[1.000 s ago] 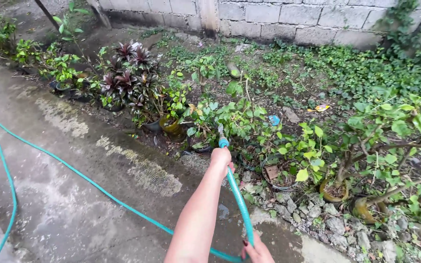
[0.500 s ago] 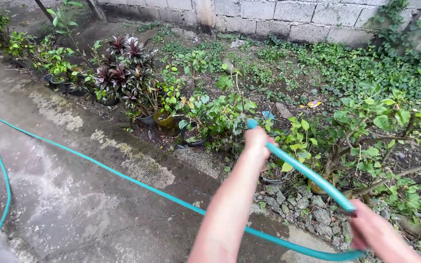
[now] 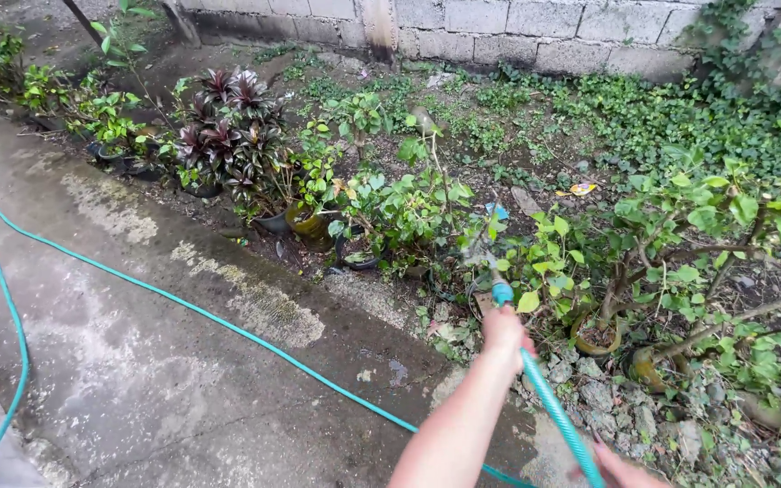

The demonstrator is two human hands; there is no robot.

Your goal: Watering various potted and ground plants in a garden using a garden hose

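Gripping hose point(image 3: 549, 398) near its tip w/ left hand point(image 3: 504, 333), I'm aiming at plants point(image 3: 409, 212); right hand point(image 3: 621, 470), near edge, touching hose, grip unclear.

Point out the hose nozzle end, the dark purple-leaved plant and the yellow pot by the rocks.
hose nozzle end point(image 3: 502, 292), head view, on the teal tip.
dark purple-leaved plant point(image 3: 228, 136), head view, on its leaves.
yellow pot point(image 3: 597, 335), head view, on its rim.

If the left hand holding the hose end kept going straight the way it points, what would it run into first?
Probably the leafy potted plants just beyond the left hand and hose tip, though depth is hard to judge.
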